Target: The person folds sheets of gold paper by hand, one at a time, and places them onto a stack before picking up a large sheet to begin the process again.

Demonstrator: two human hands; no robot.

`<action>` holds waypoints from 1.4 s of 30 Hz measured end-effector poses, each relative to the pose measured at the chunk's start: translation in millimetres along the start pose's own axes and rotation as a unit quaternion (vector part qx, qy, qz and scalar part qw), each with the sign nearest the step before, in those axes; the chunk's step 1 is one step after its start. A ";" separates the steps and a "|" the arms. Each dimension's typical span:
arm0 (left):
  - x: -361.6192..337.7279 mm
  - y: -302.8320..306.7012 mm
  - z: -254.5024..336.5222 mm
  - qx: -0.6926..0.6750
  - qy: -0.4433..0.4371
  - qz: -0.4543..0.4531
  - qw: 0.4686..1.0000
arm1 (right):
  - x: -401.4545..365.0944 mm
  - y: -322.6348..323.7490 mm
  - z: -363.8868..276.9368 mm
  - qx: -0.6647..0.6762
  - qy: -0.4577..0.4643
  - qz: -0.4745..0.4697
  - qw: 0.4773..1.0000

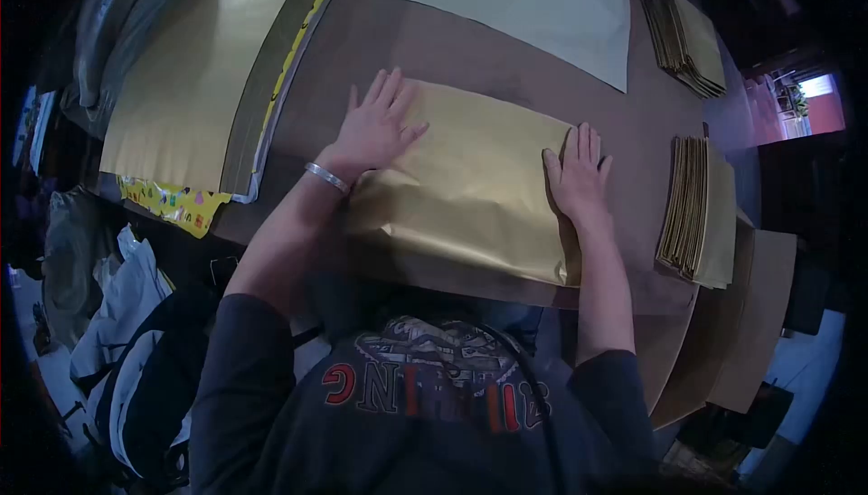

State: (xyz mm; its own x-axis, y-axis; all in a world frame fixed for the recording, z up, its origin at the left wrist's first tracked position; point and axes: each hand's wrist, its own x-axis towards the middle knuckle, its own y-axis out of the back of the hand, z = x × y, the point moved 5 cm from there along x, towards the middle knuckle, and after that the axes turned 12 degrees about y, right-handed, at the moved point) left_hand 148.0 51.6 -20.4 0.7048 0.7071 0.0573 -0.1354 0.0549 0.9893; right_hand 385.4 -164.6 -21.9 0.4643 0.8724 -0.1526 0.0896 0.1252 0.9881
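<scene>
A gold sheet (479, 179), folded over and creased along its near part, lies on the brown table (316, 106) in front of me. My left hand (380, 124) rests flat at its left edge, fingers spread and pointing away from me, a silver bracelet on the wrist. At the right edge of the sheet my right hand (579, 174) lies with its fingers stretched out and the thumb apart. Neither hand is closed on anything. What lies under the palms is hidden.
Two stacks of folded gold pieces stand at the right, one far (687, 43) and one nearer (696, 210). An open cardboard box (755, 314) is below them. A pale sheet (542, 7) lies beyond, with another person's fingers beside it. Large gold sheets (199, 70) lie left.
</scene>
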 end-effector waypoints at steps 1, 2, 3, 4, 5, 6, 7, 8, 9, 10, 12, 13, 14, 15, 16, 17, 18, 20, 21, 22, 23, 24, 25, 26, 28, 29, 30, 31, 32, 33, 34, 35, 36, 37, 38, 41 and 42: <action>0.9 -0.8 1.3 0.020 0.009 -0.008 1.000 | 4.4 -0.1 -5.1 -0.001 0.000 -0.001 1.000; 0.5 -1.1 0.9 0.012 0.008 -0.004 1.000 | 9.3 -1.0 -16.6 0.011 0.036 0.004 0.999; 0.1 -1.6 0.7 0.004 0.008 0.001 1.000 | 13.6 -1.4 -30.5 0.024 0.071 0.009 0.997; -0.7 0.1 1.2 -0.004 0.003 0.007 1.000 | 16.8 2.4 -51.0 0.032 0.114 0.015 0.993; 0.9 0.5 0.0 -0.004 0.006 0.003 1.000 | 21.8 2.4 -71.5 0.031 0.167 0.024 0.985; 1.7 1.0 -0.6 -0.012 0.003 -0.013 1.000 | 25.7 0.6 -91.0 0.032 0.221 0.030 0.974; -1.3 6.2 1.2 -0.023 0.002 -0.027 0.999 | 29.5 1.9 -102.3 0.029 0.234 0.031 0.971; -7.7 15.9 0.2 -0.042 0.001 -0.020 0.999 | 34.1 4.5 -106.3 0.026 0.232 0.029 0.972; -16.1 21.4 -6.7 -0.039 0.008 -0.024 0.999 | 37.7 4.8 -110.4 0.023 0.230 0.028 0.973; -25.7 29.2 -17.7 -0.145 0.008 -0.019 0.989 | 38.4 3.5 -110.3 0.043 0.232 0.052 0.970; -50.0 46.2 -41.0 -0.333 0.047 -0.027 0.941 | 39.5 2.1 -110.3 0.043 0.234 0.050 0.970; -68.8 40.1 -58.0 -0.409 0.113 -0.071 0.903 | 39.5 1.7 -109.3 0.038 0.231 0.048 0.971; -89.4 32.6 -72.5 -0.481 0.178 -0.113 0.851 | 40.0 -1.8 -108.1 0.027 0.231 0.054 0.971; -107.3 37.6 -77.6 -0.481 0.180 -0.115 0.850 | 40.7 -3.1 -108.1 0.027 0.232 0.052 0.971; -127.1 36.9 -80.5 -0.528 0.231 -0.191 0.795 | 41.1 -3.2 -108.2 0.029 0.230 0.051 0.971; -144.0 35.1 -78.5 -0.567 0.280 -0.265 0.728 | 40.6 -2.5 -108.4 0.030 0.229 0.051 0.972; -152.3 38.1 -74.8 -0.569 0.281 -0.265 0.726 | 40.4 -0.9 -108.9 0.029 0.231 0.050 0.971; -165.1 37.0 -59.8 -0.588 0.257 -0.342 0.687 | 39.5 1.7 -109.7 0.034 0.228 0.040 0.972; -166.8 31.4 -59.6 -0.590 0.258 -0.341 0.685 | 39.6 1.6 -110.2 0.021 0.227 0.042 0.973; -166.0 24.6 -54.7 -0.636 0.207 -0.347 0.658 | 39.8 0.5 -110.3 0.019 0.227 0.042 0.973; -163.7 22.5 -49.3 -0.678 0.155 -0.352 0.627 | 40.2 -0.5 -110.0 0.015 0.230 0.047 0.972; -159.9 23.6 -45.9 -0.678 0.153 -0.353 0.626 | 39.3 1.8 -110.4 0.012 0.232 0.053 0.971; -156.0 25.9 -40.7 -0.672 0.150 -0.366 0.626 | 38.7 5.6 -111.7 0.027 0.226 0.040 0.973; -153.8 26.8 -37.2 -0.666 0.148 -0.379 0.625 | 38.2 5.4 -110.9 0.026 0.224 0.039 0.973; -151.4 25.4 -38.1 -0.653 0.157 -0.375 0.639 | 38.5 4.4 -110.8 0.032 0.225 0.041 0.973; -151.1 24.4 -39.8 -0.640 0.167 -0.369 0.653 | 38.6 3.4 -110.7 0.033 0.225 0.039 0.973; -152.1 23.0 -41.3 -0.640 0.168 -0.370 0.652 | 38.5 2.7 -110.4 0.035 0.226 0.042 0.973; -152.0 21.8 -45.9 -0.635 0.169 -0.347 0.670 | 39.1 2.4 -110.1 0.036 0.227 0.045 0.972; -152.0 21.7 -49.2 -0.628 0.171 -0.324 0.686 | 39.0 2.8 -110.1 0.036 0.227 0.044 0.972; -152.6 23.4 -48.5 -0.629 0.172 -0.324 0.686 | 38.7 3.8 -110.2 0.036 0.227 0.041 0.972; -153.7 26.5 -48.3 -0.596 0.189 -0.322 0.711 | 37.8 3.7 -109.9 0.036 0.227 0.036 0.973; -154.0 29.9 -49.4 -0.561 0.205 -0.317 0.737 | 37.9 3.2 -110.3 0.037 0.227 0.035 0.972; -153.9 33.6 -49.3 -0.561 0.206 -0.317 0.736 | 38.3 2.7 -110.6 0.037 0.226 0.036 0.973; -152.3 38.7 -52.4 -0.494 0.202 -0.290 0.794 | 39.0 2.5 -110.4 0.037 0.225 0.038 0.973; -151.2 43.8 -55.3 -0.422 0.197 -0.261 0.846 | 39.4 2.2 -110.3 0.037 0.226 0.038 0.973; -149.2 54.5 -66.1 -0.350 0.237 -0.195 0.885 | 40.3 1.6 -109.8 0.035 0.224 0.038 0.973; -147.0 55.2 -60.3 -0.349 0.238 -0.196 0.885 | 40.1 1.5 -109.8 0.034 0.225 0.042 0.973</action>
State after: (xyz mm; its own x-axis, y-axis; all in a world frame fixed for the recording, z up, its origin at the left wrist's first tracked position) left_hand -5.0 -6.8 17.7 0.4414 0.7451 -0.5000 -0.4600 0.6664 0.5868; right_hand 307.4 -77.6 -24.4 0.0414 0.9987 -0.0312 0.1338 0.0254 0.9907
